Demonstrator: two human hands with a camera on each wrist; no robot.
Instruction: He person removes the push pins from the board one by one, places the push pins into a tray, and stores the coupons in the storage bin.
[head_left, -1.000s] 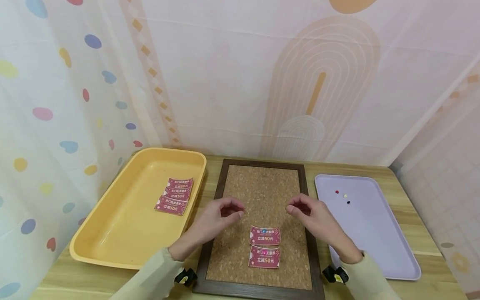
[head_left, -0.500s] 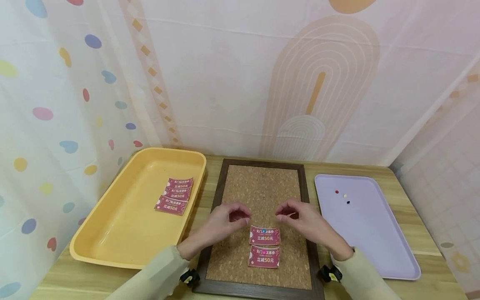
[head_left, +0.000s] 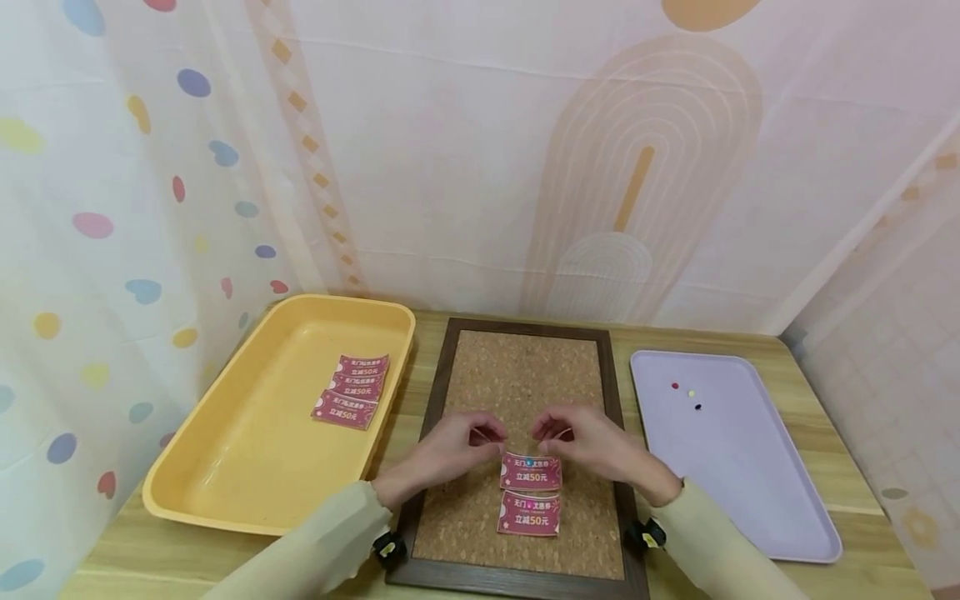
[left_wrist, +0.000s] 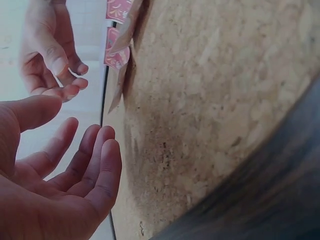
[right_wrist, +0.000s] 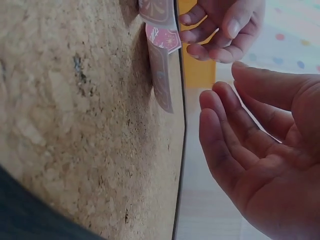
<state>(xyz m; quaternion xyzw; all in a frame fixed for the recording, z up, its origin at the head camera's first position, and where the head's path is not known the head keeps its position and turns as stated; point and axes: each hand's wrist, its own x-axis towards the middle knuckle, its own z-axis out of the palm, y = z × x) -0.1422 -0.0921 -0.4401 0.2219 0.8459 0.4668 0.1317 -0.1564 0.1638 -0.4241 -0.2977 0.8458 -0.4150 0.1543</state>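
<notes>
On the cork board (head_left: 528, 375) lie two red coupons, the upper coupon (head_left: 531, 477) and the lower coupon (head_left: 528, 522). A blue pushpin (head_left: 528, 462) sticks in the upper one, a pink pushpin (head_left: 530, 505) in the lower. My left hand (head_left: 453, 443) hovers at the upper coupon's top left corner, my right hand (head_left: 588, 443) at its top right. In the left wrist view, the loosely bent fingers (left_wrist: 107, 172) hold nothing. Nothing is between the right hand's fingers (right_wrist: 212, 137) either. The coupons' edges curl up off the cork.
To the left, a yellow tray (head_left: 247, 467) holds several red coupons (head_left: 348, 392), overlapping one another. A lilac tray (head_left: 738, 467) on the right carries a red pin (head_left: 675, 386), a yellow pin (head_left: 692, 393) and a black pin (head_left: 698, 407). A patterned curtain (head_left: 450, 167) hangs behind.
Both hands have come inward toward each other and slightly down, to the upper coupon's top corners. The coupons and pins have stayed in place.
</notes>
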